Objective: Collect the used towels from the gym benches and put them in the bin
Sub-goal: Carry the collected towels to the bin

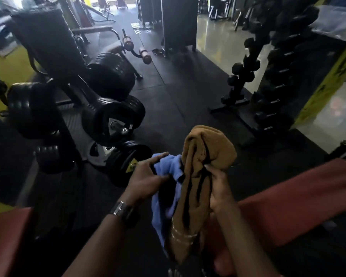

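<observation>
Dimly, left hand [146, 177] fingers pinching blue towel [164, 198], right hand [221, 188] fingers curled round brown towel [200, 166], lower ends murky.

Single head-worn wide view, facing forward-down. Left hand [146, 176] pinching blue towel [162, 212], right hand [220, 188] gripping brown towel [208, 144], close under lens; weight plates [108, 116] left beyond fingers [158, 156], dumbbell rack [242, 76] right beyond.

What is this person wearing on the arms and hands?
Both forearms are bare, no sleeves in view, and neither the left hand nor the right hand is gloved. The left wrist carries a dark wristwatch with a shiny metal clasp.
</observation>
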Tool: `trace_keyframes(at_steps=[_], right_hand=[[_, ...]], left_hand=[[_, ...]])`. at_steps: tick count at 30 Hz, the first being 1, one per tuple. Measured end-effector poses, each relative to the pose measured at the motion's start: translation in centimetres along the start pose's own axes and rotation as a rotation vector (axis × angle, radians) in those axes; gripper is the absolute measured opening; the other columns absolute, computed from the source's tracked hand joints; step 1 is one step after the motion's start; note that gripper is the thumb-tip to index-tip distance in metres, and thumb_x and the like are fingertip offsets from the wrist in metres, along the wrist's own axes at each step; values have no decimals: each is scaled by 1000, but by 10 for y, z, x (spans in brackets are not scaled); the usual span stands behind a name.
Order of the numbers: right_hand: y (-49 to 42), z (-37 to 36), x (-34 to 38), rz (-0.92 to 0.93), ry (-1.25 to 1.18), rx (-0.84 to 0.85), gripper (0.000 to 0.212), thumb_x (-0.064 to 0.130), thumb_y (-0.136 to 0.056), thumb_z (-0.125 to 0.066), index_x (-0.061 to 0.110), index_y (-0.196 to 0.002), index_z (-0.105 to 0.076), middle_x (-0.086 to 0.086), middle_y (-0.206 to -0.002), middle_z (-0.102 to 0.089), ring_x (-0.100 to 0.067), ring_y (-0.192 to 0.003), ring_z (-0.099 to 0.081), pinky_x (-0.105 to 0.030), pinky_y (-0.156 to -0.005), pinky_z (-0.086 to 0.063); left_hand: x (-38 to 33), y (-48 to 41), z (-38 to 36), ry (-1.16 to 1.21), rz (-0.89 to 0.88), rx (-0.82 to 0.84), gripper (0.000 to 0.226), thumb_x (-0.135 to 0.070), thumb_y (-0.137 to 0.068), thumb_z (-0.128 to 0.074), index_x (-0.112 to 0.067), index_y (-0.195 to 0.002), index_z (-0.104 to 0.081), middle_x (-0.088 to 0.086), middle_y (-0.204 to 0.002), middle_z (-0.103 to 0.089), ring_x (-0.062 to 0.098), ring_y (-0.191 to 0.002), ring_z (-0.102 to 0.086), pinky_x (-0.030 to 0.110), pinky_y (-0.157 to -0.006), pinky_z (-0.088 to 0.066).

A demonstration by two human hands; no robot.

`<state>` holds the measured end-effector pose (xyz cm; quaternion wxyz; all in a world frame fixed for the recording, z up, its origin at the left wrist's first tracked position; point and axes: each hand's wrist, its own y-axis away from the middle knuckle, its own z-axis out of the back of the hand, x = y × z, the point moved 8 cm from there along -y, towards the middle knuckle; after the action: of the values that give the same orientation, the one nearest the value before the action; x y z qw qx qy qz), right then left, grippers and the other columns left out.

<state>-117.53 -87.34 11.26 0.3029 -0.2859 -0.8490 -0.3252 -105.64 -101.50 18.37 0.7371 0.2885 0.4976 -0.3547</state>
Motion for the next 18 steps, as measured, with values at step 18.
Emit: trace_keyframes(at_steps=[18], right_hand=[[-277, -74, 132, 259, 239, -387, 25, 33, -89, -63, 12, -102, -69, -7, -95, -77, -23, -83, -74, -30, -60, -58]], left_hand=[[1, -364, 103, 214, -109, -141, 35, -8, -70, -73, -23, -102, -74, 0, -99, -77, 15, -94, -73, 27, -77, -57]])
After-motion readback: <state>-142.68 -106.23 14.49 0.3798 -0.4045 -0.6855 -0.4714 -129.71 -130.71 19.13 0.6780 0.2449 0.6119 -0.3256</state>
